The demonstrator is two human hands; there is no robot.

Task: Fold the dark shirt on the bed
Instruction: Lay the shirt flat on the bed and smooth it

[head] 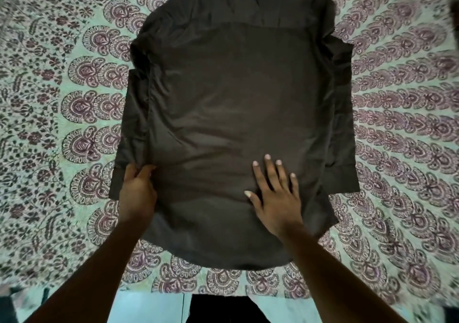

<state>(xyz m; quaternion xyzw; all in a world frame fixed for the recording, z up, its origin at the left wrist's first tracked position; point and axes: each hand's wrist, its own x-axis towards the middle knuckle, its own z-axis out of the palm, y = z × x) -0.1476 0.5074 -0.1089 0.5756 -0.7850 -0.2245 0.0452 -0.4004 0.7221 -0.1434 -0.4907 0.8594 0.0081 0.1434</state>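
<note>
Bedspread (pixel 62 104) bears dark shirt (pixel 236 87): left hand (pixel 137 191) pinches its side, right hand (pixel 275 198) presses.

I can read nothing from my head view: no writing, label, brand or number shows anywhere. The dark brown-grey cloth shirt (pixel 236 99) shows only plain fabric. The pale green cotton bedspread (pixel 62 104) carries a maroon floral and paisley print with no letters in it.
</note>
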